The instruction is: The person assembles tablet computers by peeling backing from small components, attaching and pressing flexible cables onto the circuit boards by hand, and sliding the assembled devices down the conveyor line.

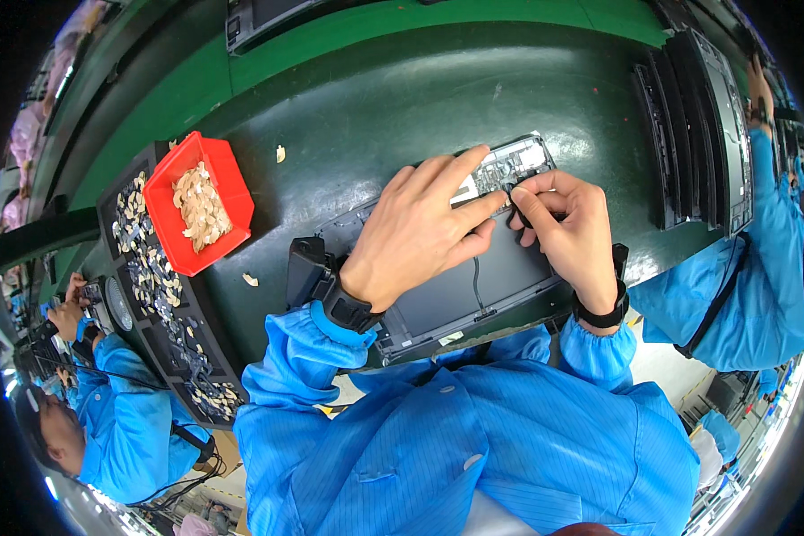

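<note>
A dark grey laptop casing [420,290] lies at the table's near edge, with a circuit board [520,163] exposed along its far side. My left hand [420,228] rests over the casing, fingers spread, index and middle fingers reaching to the board. My right hand [567,223] is closed in a pinch beside the board. Between its thumb and fingers a small black part [513,198] shows, mostly covered, so its exact kind is unclear. A thin black cable [476,279] runs down the casing from near my fingertips to its near edge.
Left stands a red bin [241,198] of small beige pieces, beside a black compartment tray [156,335] of beige and dark pieces. Several dark panels [688,134] stand stacked at right. Loose beige pieces [280,154] lie on the green table. Co-workers in blue sit either side.
</note>
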The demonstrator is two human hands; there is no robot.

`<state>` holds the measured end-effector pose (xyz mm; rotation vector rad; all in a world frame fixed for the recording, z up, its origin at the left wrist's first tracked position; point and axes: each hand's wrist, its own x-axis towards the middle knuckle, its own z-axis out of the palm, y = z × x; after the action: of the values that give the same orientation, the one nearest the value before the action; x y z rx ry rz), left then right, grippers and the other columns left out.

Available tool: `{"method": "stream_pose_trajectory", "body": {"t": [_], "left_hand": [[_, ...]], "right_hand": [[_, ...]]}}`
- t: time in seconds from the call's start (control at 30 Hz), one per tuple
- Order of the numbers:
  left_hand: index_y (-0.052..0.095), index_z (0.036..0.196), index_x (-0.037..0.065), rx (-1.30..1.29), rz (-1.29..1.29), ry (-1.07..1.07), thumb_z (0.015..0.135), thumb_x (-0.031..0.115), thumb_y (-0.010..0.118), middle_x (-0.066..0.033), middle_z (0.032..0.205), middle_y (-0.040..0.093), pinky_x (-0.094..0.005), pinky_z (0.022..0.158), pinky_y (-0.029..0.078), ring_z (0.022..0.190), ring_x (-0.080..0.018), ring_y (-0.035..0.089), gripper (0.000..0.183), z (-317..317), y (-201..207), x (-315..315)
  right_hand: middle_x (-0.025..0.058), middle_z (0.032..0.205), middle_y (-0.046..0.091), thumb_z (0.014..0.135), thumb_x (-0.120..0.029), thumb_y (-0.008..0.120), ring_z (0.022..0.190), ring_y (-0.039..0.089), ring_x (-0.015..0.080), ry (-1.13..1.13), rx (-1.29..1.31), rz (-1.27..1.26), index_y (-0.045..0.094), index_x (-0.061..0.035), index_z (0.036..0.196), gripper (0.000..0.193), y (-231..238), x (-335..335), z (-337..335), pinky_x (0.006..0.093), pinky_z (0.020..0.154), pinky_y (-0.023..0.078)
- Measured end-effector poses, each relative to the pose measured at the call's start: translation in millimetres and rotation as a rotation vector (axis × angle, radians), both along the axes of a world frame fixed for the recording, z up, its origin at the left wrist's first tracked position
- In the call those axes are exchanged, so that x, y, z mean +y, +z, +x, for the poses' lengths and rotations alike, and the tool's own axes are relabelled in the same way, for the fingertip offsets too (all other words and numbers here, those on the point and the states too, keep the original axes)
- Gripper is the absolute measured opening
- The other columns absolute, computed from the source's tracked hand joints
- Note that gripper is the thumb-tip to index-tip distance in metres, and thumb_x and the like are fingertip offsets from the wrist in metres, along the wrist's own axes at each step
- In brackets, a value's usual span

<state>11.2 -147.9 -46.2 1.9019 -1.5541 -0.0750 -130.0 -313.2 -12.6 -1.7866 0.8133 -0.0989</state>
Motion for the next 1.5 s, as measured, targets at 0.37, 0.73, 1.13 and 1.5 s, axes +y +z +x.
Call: {"method": "stream_pose_trajectory", "body": {"t": [0.37, 0.73, 1.13, 1.5], "left_hand": [[0.082, 0.114, 0.018, -0.014, 0.013, 0.012, 0.081, 0.024, 0.083, -0.0117, 0.145, 0.064, -0.0437, 0.09, 0.058, 0.112, -0.0312, 0.068, 0.033, 1, 1, -2], [0.08, 0.118, 0.015, -0.154, 0.171, 0.051, 0.086, 0.025, 0.077, -0.0164, 0.146, 0.063, -0.0464, 0.096, 0.057, 0.124, -0.0348, 0.065, 0.034, -15, 18, -7], [0.079, 0.113, 0.007, 0.172, -0.015, -0.113, 0.091, 0.02, 0.08, -0.0113, 0.126, 0.075, -0.0449, 0.102, 0.051, 0.115, -0.0282, 0.07, 0.025, -35, 22, -34], [0.077, 0.109, 0.005, -0.115, 0.066, -0.228, 0.091, 0.013, 0.072, -0.0051, 0.109, 0.075, -0.0356, 0.087, 0.05, 0.1, -0.022, 0.069, 0.02, -35, 18, -46]], "right_hand": [[0.0102, 0.073, 0.076, 0.1, -0.008, 0.069, 0.057, 0.068, 0.0121, 0.013, -0.008, 0.014, 0.071, 0.0068, 0.099, 0.015, -1, -1, 1, 0.0267, 0.053, 0.051], [0.0125, 0.076, 0.076, 0.101, -0.01, 0.069, 0.059, 0.07, 0.0129, 0.076, 0.01, 0.104, 0.072, 0.0081, 0.105, 0.019, 4, -11, 0, 0.0264, 0.055, 0.054], [0.0108, 0.085, 0.075, 0.107, -0.011, 0.065, 0.07, 0.073, 0.0128, -0.003, -0.173, 0.229, 0.07, 0.0089, 0.119, 0.023, 11, -34, -35, 0.0233, 0.059, 0.057], [0.009, 0.091, 0.076, 0.106, -0.015, 0.068, 0.071, 0.072, 0.0122, -0.268, -0.212, 0.281, 0.069, 0.0042, 0.124, 0.027, -36, -73, -67, 0.024, 0.065, 0.059]]}}
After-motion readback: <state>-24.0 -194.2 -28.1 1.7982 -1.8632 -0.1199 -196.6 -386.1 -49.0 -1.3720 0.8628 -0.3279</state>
